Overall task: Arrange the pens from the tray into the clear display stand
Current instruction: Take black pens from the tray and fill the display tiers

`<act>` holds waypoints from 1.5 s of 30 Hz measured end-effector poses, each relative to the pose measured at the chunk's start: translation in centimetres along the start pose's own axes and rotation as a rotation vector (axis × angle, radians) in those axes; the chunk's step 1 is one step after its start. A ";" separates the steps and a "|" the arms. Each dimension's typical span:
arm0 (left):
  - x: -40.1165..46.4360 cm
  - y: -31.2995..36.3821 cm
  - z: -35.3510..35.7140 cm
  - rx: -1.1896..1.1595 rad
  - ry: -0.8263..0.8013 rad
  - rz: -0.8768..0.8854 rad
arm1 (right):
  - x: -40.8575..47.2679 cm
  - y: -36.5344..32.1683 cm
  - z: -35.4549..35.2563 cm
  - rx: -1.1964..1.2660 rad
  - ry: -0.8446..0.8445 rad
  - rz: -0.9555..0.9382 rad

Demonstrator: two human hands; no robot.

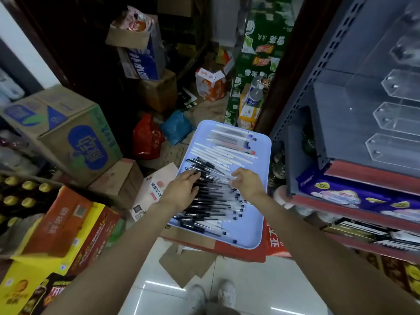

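Both arms reach down over a pale blue tray [261, 233] that sits on a red carton [238, 252] in a crowded shop aisle. The left hand [181, 189] lies flat, fingers spread, on the black-capped pens [211, 201] heaped across the tray's near half. The right hand [246, 181] hovers over the same heap with fingers curled down toward the pen tips; whether it pinches one I cannot tell. White pens [225, 153] lie fanned at the tray's far end, toward twelve o'clock. The clear display stand [395, 117] sits on a grey shelf [329, 114] at two o'clock, its stepped pockets facing out. Boxes crowd in from nine o'clock: a brown carton with blue print [68, 133], an orange-and-yellow one [56, 235] nearer. Green cases [256, 64] stack up at one o'clock.
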State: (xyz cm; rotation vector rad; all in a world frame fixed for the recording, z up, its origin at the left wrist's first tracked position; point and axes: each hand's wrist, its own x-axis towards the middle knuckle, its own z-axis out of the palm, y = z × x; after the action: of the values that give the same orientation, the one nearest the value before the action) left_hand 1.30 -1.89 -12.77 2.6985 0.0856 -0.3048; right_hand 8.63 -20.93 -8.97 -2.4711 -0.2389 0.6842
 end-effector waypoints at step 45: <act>10.2 42.0 -13.4 -0.282 0.299 0.486 | -10.7 13.7 -37.1 0.825 0.579 -0.499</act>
State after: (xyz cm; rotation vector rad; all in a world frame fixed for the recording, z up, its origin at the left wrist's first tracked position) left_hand 18.40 -34.34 13.71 2.3668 -0.4042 0.2407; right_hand 19.06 -52.99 14.36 -1.6134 -0.2623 -0.1535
